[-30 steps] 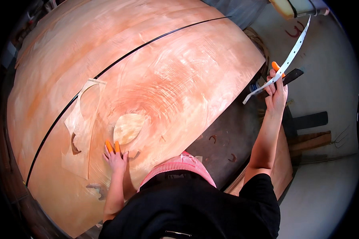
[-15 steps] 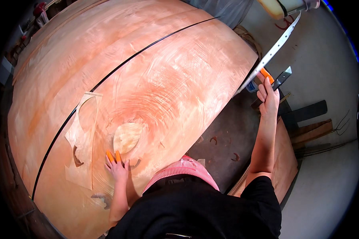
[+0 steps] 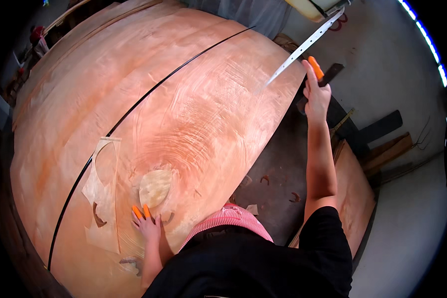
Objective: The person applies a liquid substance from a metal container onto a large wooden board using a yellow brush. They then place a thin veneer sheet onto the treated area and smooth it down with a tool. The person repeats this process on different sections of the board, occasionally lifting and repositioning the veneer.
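My left hand (image 3: 148,226) lies with fingers spread on a large wood veneer sheet (image 3: 208,89); two of its fingertips wear orange finger covers. Just beyond those fingers is a pale leaf-shaped veneer patch (image 3: 155,187). My right hand (image 3: 317,102) is raised at the sheet's right edge, closed around a dark-handled utility knife (image 3: 331,74). Its forefinger also has an orange cover. A white perforated strip (image 3: 303,47) hangs from above, slanting down to the left of that hand, its lower end blurred.
A veneer offcut with a leaf-shaped hole (image 3: 104,186) lies left of the patch. A thin black line (image 3: 169,74) curves across the sheet. Curled scraps (image 3: 295,197) lie on the dark surface at right. Dark and brown boards (image 3: 382,131) are further right.
My right hand, with the utility knife, has moved up and to the left. The white strip's lower end has swung left over the sheet. My left hand stays on the veneer.
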Action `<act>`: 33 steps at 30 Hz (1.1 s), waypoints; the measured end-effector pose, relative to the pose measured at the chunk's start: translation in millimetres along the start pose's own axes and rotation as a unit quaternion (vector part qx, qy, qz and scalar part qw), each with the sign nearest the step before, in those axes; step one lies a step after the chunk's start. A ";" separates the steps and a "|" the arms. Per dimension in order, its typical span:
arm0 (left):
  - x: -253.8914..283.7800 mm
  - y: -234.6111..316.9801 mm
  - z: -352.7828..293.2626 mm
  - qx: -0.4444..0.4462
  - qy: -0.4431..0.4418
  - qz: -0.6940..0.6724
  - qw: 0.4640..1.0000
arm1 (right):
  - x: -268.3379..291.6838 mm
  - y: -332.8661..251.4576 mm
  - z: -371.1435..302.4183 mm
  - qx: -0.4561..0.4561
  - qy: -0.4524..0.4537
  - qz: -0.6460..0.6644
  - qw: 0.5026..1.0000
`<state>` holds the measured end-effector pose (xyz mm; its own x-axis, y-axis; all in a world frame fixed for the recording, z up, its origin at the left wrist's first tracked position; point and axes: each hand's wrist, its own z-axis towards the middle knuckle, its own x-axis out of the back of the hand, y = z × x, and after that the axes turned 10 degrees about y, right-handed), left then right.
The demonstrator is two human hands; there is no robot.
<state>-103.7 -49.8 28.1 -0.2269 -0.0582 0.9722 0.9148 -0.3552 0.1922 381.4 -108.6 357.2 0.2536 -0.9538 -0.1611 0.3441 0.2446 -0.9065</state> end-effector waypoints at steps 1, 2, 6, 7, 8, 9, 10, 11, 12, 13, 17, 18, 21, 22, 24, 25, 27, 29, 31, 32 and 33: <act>0.1 0.1 0.0 0.000 0.001 -0.002 1.000 | -3.8 3.7 0.0 -0.007 -0.014 0.000 1.000; 0.2 0.2 -0.1 0.000 0.001 -0.005 1.000 | -7.4 7.2 -1.3 -0.003 -0.004 -0.018 1.000; -0.5 0.6 0.7 0.007 -0.005 -0.001 1.000 | -7.8 13.3 -14.0 -0.019 -0.031 0.025 0.999; -0.5 0.6 0.1 0.004 -0.003 -0.001 1.000 | -6.7 12.7 -17.1 -0.024 -0.039 0.038 0.998; -0.3 0.6 0.0 0.002 -0.004 -0.004 1.000 | -7.7 11.9 -20.0 -0.030 -0.048 0.050 0.997; 0.2 0.2 -0.1 -0.004 0.002 0.001 1.000 | -10.2 11.6 -22.9 -0.024 -0.025 0.045 0.998; 0.9 0.4 -0.7 0.001 -0.005 -0.001 1.000 | -8.1 7.3 -24.4 -0.029 -0.049 0.034 0.998; 1.4 0.8 -0.6 0.002 -0.006 0.002 1.000 | -6.4 3.4 -25.8 -0.051 -0.056 0.016 0.997; 1.5 1.4 -0.7 0.002 -0.006 0.003 1.000 | -5.9 0.8 -27.6 -0.034 -0.066 -0.033 0.997; 1.8 1.9 -0.3 0.004 -0.006 0.002 1.000 | -4.5 -1.1 -29.1 -0.020 -0.083 -0.062 0.994; 3.6 2.0 1.7 0.008 -0.007 -0.010 1.000 | -1.7 15.4 -20.3 0.014 -0.083 -0.047 0.995; 4.0 1.6 2.2 0.011 -0.008 -0.013 1.000 | 1.1 26.0 -14.4 0.020 -0.108 0.000 0.994; 3.6 0.4 1.7 0.004 0.005 -0.006 1.000 | 2.1 68.5 30.6 -0.212 -0.016 0.195 0.958; 2.5 0.1 2.6 0.012 -0.002 -0.001 1.000 | 6.4 89.8 35.3 -0.299 0.020 0.237 0.924; -0.3 -1.7 2.0 0.012 0.015 -0.014 1.000 | 15.2 131.9 29.4 -0.397 0.074 0.270 0.874; -2.0 -3.1 1.9 0.012 0.027 -0.016 0.999 | 22.8 148.4 18.1 -0.402 0.007 0.299 0.865; -5.2 -5.2 0.6 0.017 0.027 -0.024 0.999 | 31.0 167.7 -6.3 -0.470 -0.062 0.355 0.806; -5.8 -8.4 2.0 0.028 0.040 -0.050 0.998 | 35.6 173.0 -37.2 -0.433 -0.176 0.225 0.855; -4.8 -8.2 7.3 0.072 0.024 -0.095 0.993 | 39.7 166.6 -66.7 -0.403 -0.234 0.082 0.881; -3.7 -4.6 10.1 0.062 0.071 -0.103 0.990 | 40.4 163.5 -83.0 -0.409 -0.244 0.023 0.879; -2.8 0.4 14.1 0.017 0.099 -0.119 0.988 | 40.3 160.8 -97.9 -0.418 -0.275 -0.018 0.866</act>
<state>-98.0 -36.6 27.4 -0.4943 -0.1603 0.8544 0.8380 -0.3494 0.4192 358.5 -124.8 166.7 0.7268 -0.6755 -0.1243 -0.3550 -0.2145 -0.9099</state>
